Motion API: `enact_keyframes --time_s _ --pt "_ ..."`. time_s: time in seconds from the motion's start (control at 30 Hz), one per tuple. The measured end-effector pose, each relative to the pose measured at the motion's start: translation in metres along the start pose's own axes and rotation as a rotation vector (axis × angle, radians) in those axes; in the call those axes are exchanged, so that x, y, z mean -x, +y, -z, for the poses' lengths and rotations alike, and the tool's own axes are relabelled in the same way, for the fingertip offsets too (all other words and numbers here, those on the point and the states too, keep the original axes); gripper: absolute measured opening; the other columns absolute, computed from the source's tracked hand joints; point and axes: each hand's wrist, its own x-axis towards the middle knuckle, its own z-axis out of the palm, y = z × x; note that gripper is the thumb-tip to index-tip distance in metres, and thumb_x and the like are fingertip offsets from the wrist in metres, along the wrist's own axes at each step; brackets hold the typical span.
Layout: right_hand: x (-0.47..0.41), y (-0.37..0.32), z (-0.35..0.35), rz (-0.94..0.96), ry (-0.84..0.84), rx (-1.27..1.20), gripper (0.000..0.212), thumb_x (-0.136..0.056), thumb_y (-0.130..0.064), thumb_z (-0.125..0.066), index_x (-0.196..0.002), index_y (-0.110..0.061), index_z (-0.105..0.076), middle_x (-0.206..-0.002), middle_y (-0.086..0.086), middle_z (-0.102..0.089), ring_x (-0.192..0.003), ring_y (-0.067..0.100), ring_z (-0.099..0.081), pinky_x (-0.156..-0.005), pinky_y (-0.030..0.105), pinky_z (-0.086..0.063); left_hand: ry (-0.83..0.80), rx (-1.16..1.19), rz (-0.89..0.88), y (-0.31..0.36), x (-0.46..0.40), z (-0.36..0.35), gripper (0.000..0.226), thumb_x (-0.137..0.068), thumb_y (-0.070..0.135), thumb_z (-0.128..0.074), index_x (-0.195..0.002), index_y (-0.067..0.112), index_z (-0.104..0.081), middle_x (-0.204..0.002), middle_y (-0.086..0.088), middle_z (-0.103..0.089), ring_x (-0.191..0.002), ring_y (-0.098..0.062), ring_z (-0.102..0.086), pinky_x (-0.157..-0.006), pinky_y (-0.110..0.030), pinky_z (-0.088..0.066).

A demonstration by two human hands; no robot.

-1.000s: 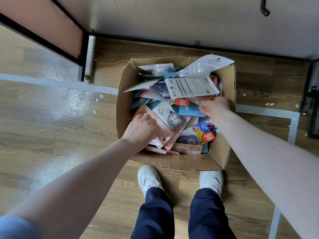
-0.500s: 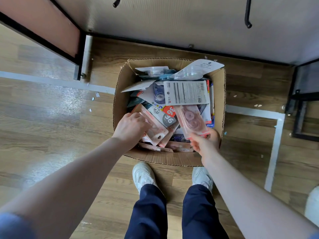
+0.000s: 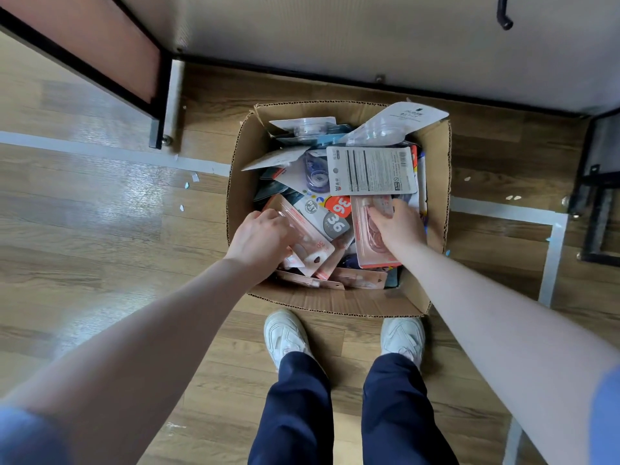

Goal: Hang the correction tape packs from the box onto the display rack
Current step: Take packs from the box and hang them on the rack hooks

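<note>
Both hands are digging in the cardboard box (image 3: 436, 182) on the floor, the right hand (image 3: 397, 226) gripping a pink correction tape pack (image 3: 370, 250) and the left hand (image 3: 261, 239) pinching another pink pack (image 3: 310, 246), so I'd be lifting them straight up, keeping hang holes free for the rack hook (image 3: 504, 15).

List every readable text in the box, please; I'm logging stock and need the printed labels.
"36" on the red sticker.
"36" on the grey sticker.
"PET" on the grey round badge.
Print and barcode on the white card back: too small to read.
Print on the upright white pack: blurred.
</note>
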Motion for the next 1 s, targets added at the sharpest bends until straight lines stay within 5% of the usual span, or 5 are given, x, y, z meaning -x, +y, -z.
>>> enact_keyframes --time_s 0.23,0.53,0.7,0.87,1.0 --pt "-0.009 0.001 -0.003 -0.097 -0.034 -0.126 0.072 -0.078 -0.045 -0.07 -0.134 -0.015 -0.036 -0.133 0.009 -0.05 -0.117 0.03 -0.05 -0.087 0.036 -0.042 0.017 0.057 -0.023 -0.003 -0.002 0.001 0.027 -0.091 0.034 -0.053 -0.118 0.03 -0.058 -0.12 0.005 -0.056 -0.112 -0.019 -0.044 -0.089 -0.028 -0.03" --pt "0.012 0.025 0.002 -0.012 0.042 -0.088 0.111 -0.071 -0.024 -0.079 -0.146 -0.042 0.0 -0.141 0.003 -0.044 -0.119 0.03 -0.05 -0.092 0.04 -0.045 -0.009 0.052 -0.007 -0.004 0.002 0.008 0.03 -0.091 0.034 -0.053 -0.12 0.03 -0.057 -0.119 0.006 -0.057 -0.114 -0.018 -0.044 -0.089 -0.028 -0.03" --pt "0.008 0.024 0.009 0.082 0.062 -0.235 0.079 -0.075 -0.036 -0.075 -0.138 -0.042 -0.029 -0.132 -0.003 -0.053 -0.116 0.021 -0.052 -0.092 0.038 -0.046 0.002 0.047 0.004 -0.008 0.003 0.012 0.022 -0.091 0.033 -0.053 -0.11 0.026 -0.061 -0.116 0.004 -0.058 -0.111 -0.019 -0.046 -0.089 -0.029 -0.031" --pt "0.001 0.012 0.016 0.153 0.193 -0.237 0.02 -0.08 -0.023 -0.068 -0.099 -0.017 -0.066 -0.1 0.003 -0.067 -0.093 0.024 -0.06 -0.071 0.028 -0.043 -0.013 0.043 0.015 -0.006 0.003 0.011 0.022 -0.091 0.033 -0.053 -0.11 0.025 -0.061 -0.116 0.004 -0.058 -0.111 -0.02 -0.045 -0.089 -0.029 -0.03" --pt "0.003 0.001 0.023 0.25 0.134 -0.056 0.02 -0.084 -0.022 -0.067 -0.103 -0.017 -0.069 -0.102 0.002 -0.069 -0.095 0.025 -0.061 -0.08 0.033 -0.048 -0.008 0.071 0.024 -0.006 0.008 0.015 0.018 -0.091 0.03 -0.054 -0.105 0.025 -0.063 -0.115 0.005 -0.058 -0.109 -0.019 -0.046 -0.088 -0.029 -0.031"
